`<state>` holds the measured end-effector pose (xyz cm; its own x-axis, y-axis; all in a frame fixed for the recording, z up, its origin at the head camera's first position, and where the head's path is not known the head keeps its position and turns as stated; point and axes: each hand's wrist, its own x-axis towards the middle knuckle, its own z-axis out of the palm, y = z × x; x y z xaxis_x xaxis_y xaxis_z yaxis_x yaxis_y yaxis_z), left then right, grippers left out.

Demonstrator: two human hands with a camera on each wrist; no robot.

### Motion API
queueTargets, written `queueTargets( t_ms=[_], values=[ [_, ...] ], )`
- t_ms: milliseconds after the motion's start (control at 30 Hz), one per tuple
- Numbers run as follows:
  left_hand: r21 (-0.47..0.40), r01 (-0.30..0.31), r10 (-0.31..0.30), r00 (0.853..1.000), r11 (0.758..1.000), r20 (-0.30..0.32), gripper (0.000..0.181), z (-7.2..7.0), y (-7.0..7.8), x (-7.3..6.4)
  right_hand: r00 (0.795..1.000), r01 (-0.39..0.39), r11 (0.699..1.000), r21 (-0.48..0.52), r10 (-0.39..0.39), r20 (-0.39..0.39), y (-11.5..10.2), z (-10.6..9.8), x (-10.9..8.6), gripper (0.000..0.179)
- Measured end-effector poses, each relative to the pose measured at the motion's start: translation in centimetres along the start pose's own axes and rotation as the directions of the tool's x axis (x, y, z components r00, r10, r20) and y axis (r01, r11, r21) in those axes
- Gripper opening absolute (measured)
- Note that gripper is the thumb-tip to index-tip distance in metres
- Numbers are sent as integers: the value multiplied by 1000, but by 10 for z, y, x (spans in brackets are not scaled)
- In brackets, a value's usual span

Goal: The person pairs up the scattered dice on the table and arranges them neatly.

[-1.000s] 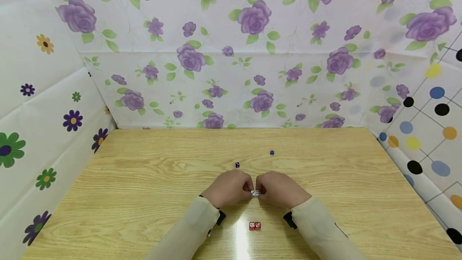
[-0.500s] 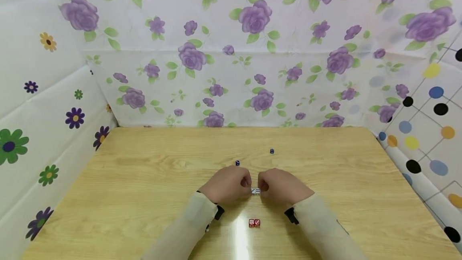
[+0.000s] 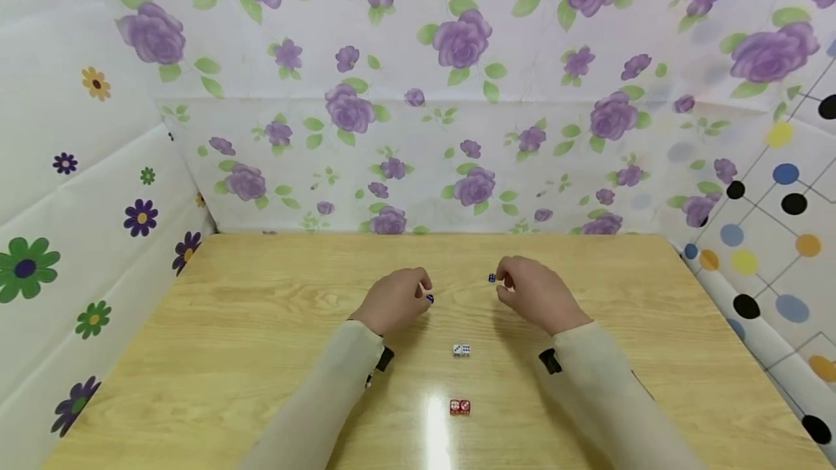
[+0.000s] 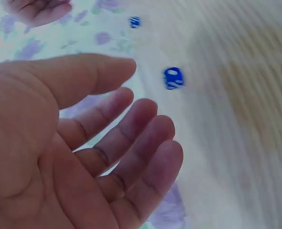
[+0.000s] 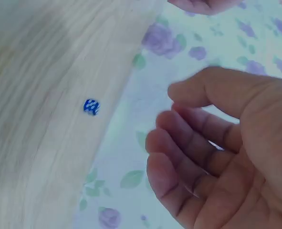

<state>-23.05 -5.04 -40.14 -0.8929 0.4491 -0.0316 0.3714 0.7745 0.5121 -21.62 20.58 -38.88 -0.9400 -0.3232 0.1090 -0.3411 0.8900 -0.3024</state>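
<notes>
My left hand [image 3: 393, 302] is nearest to a blue die [image 3: 429, 299]; the left wrist view shows that blue die [image 4: 173, 78] beyond the fingertips, apart from them. A second blue die [image 3: 492, 278] lies just left of my right hand [image 3: 537, 293], and the right wrist view has this blue die [image 5: 91, 107] apart from the fingers. Both hands have relaxed, slightly bent fingers with nothing between them. Nearer to me, two white dice [image 3: 461, 350] sit side by side. Closer still is a pair of red dice [image 3: 460, 406], also side by side.
All the dice lie on a wood-grain table [image 3: 261, 354]. A purple-flowered cloth [image 3: 405, 129] hangs behind its far edge. Patterned cloths stand at the left and right sides, and a bright light reflection [image 3: 436, 434] shows on the tabletop near the front.
Both hands have let go of the two white dice and moved forward and apart, the left to the nearer blue die, the right to the farther one. The white dice stay together.
</notes>
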Motion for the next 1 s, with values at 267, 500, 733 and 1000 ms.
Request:
queueTargets(
  t_ms=[267,500,733,1000],
  values=[
    [-5,52,-52,999,999,10,15,14,-12,17,998,-37,998,-58,40,40,24,20,22,29],
    [6,25,-25,1000,1000,-1,3,17,-13,25,996,-34,997,-64,39,78,29,35,35,31],
    [-2,-16,16,999,1000,-33,8,8,4,13,994,-71,996,-50,75,82,29,40,40,21],
    [-7,-50,50,996,999,-68,11,-4,16,6,991,-108,994,-23,109,74,33,44,44,8]
  ],
)
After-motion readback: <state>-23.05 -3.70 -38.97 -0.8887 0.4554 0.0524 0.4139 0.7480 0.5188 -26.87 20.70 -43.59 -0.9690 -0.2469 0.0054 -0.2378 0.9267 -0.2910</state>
